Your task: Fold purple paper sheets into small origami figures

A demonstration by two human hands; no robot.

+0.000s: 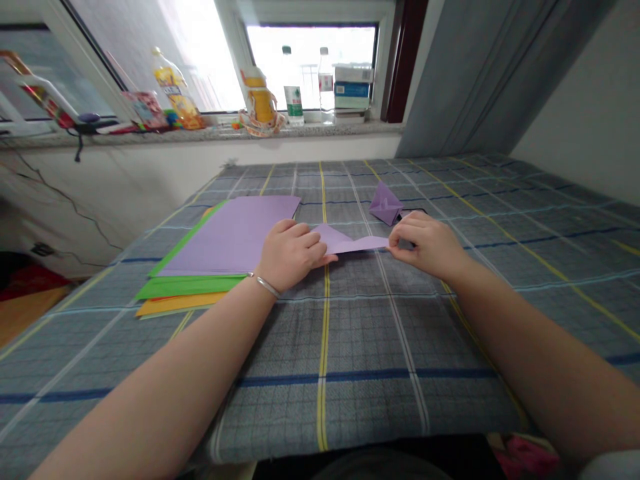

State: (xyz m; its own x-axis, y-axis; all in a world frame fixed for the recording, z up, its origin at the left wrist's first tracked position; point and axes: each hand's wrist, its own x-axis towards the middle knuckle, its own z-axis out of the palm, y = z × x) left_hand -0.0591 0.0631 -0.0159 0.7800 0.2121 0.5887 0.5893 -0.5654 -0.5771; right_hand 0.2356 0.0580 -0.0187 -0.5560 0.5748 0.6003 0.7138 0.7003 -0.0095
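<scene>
Between my two hands stretches a folded piece of purple paper (357,245), held just above the checked cloth. My left hand (295,250), with a silver bangle at the wrist, is closed on its left end, thumb beneath and fingers on top. The paper's right tip is pinched between thumb and fingertips of my right hand (425,243). Beyond the right hand lies a folded purple paper shape (385,203) with a pointed top. A thin dark-edged object, partly hidden behind the right hand, lies beside it; I cannot make out its kind.
Left of my hands is a stack of coloured sheets (225,233), purple on top with green and orange below. A grey checked cloth (370,340) covers the surface. Bottles, a yellow cup (261,103) and boxes (353,90) line the windowsill. A grey curtain (470,73) hangs at right.
</scene>
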